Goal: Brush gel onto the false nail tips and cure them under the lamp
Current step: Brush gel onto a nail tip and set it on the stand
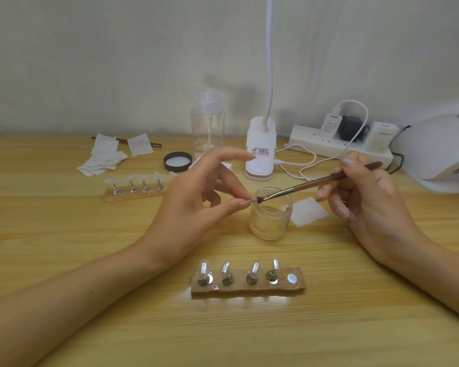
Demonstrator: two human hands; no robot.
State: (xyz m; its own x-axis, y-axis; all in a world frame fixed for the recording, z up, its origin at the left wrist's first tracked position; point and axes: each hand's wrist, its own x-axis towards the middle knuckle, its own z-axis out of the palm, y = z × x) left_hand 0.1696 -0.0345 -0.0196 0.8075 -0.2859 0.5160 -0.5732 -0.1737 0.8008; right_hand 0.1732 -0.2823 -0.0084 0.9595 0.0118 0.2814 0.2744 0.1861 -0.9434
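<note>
Grey lettering, perhaps "PISEN", on the white charger; small illegible print on the lamp base label.

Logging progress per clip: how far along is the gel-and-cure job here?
Done, apparently: four tips on the near holder shine as if coated; its fifth spot is bare. In hand: the left hand pinches a small piece, likely the fifth tip, while the right hand holds the brush against it above the jar. Left: the tips on the far holder look matte, and nothing shows under the lamp at the right.
</note>
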